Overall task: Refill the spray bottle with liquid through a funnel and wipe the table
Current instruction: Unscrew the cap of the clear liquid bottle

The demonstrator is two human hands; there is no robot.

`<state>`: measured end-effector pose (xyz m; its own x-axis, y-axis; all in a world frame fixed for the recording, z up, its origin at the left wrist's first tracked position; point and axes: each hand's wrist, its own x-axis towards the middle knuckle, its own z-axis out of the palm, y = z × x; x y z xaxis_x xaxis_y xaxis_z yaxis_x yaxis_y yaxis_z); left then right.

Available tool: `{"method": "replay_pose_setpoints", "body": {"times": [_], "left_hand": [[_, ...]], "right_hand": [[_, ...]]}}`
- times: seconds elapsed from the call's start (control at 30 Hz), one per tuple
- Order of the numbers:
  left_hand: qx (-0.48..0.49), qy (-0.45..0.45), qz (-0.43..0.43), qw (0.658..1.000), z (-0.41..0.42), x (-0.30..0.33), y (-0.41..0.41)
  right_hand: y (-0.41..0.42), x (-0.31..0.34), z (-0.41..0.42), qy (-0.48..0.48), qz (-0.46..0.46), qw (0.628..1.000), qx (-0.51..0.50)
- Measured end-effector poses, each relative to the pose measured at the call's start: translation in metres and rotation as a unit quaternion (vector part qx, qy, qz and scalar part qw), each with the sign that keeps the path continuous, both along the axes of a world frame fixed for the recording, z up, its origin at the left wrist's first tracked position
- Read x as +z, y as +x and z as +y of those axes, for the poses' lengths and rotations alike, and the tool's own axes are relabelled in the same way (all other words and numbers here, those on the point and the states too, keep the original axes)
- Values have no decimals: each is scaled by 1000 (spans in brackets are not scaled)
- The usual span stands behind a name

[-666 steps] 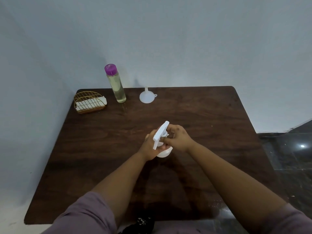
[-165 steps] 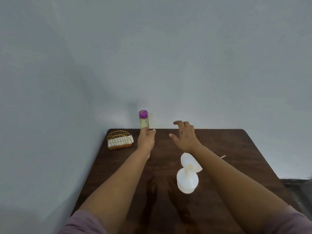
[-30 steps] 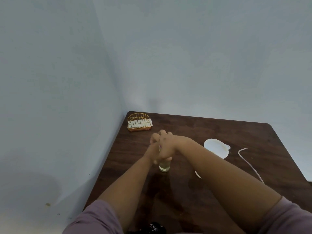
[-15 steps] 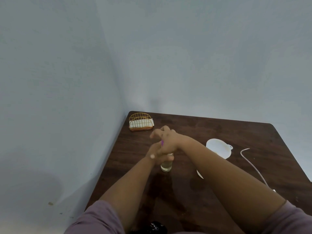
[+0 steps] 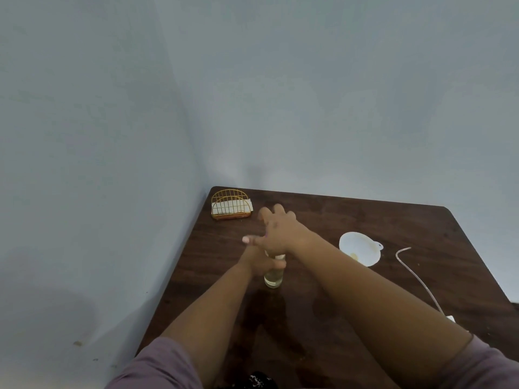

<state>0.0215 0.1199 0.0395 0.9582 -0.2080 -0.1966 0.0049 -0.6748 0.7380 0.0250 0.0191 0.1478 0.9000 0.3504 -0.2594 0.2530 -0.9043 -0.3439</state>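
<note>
Both hands at the refill bottle [image 5: 273, 277], near the table's [image 5: 393, 226] left edge.
Left hand [image 5: 259, 262] grips its body; right hand [image 5: 276, 234] covers the top, fingers spread.

Probably a plain room at home. Dark wooden table [image 5: 393, 220] pushed into corner of bare bluish walls [image 5: 309, 94]. Gold wire napkin holder [image 5: 230, 204] at centre-left of frame.
</note>
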Motion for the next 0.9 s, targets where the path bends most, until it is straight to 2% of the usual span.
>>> {"method": "replay_pose_setpoints", "body": {"times": [0.07, 0.1, 0.2, 0.27, 0.37, 0.47, 0.57, 0.63, 0.67, 0.77, 0.83, 0.9], "left_hand": [[2, 5, 4, 1000, 1, -4, 2], [16, -4, 12, 1000, 1, -5, 1], [21, -7, 4, 1000, 0, -4, 1], [6, 1, -9, 1000, -1, -4, 0], [11, -23, 3, 1000, 2, -5, 1], [11, -14, 6, 1000, 2, -6, 2], [1, 20, -11, 1000, -1, -3, 3], [-29, 69, -50, 996, -3, -1, 3], [-33, 68, -51, 996, -3, 1, 2], [-17, 22, -5, 1000, -1, 0, 3], [-5, 18, 5, 1000, -1, -1, 3], [-1, 29, -2, 1000, -2, 0, 2]], "right_hand": [[-2, -7, 1, -53, -30, 997, -54], [-4, -7, -1, -78, -19, 996, -43], [1, 3, -8, -141, 10, 986, 93], [4, 7, -11, -100, 9, 988, 121], [3, 3, -6, -40, -17, 998, 54], [0, -10, -3, -80, -45, 996, -21], [1, -9, -4, -154, -27, 984, 86], [1, -3, -7, -140, -10, 981, 135], [0, 0, -7, -116, -4, 985, 125], [-3, -4, -4, -85, -49, 995, 30], [-4, -7, -4, -80, -40, 996, -29], [-3, -7, -4, -117, -27, 992, 45]]}}
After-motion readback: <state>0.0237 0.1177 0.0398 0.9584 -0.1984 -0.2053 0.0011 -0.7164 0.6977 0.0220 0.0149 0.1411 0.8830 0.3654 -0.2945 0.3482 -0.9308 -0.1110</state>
